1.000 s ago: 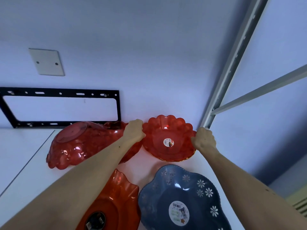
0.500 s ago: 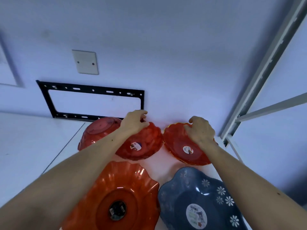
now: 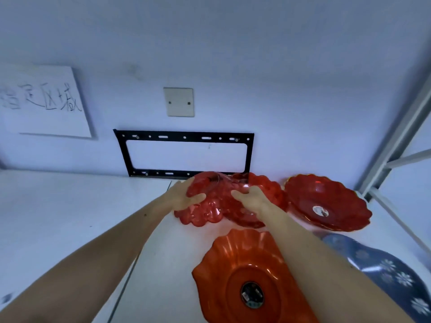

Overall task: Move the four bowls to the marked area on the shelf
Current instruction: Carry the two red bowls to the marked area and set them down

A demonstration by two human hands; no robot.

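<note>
The upturned translucent red scalloped plastic bowl (image 3: 203, 213) rests on the white shelf (image 3: 70, 217) between my hands. My left grip (image 3: 184, 199) clasps its left rim and my right grip (image 3: 253, 200) curls on its right flank, where a second red scalloped bowl (image 3: 274, 194) overlaps it. The handwritten paper sign (image 3: 44, 101), likely the marked area, hangs well left of my left grip. Beyond my right grip sits a glossy red bowl (image 3: 326, 203); nearer me, an orange wavy bowl (image 3: 251, 271) and a blue flowered bowl (image 3: 384, 271).

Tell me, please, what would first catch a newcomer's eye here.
The left hand grips a translucent red bowl by the back wall, the right hand resting on it. A bright orange bowl sits nearest the camera, and a handwritten sign hangs upper left.
</note>
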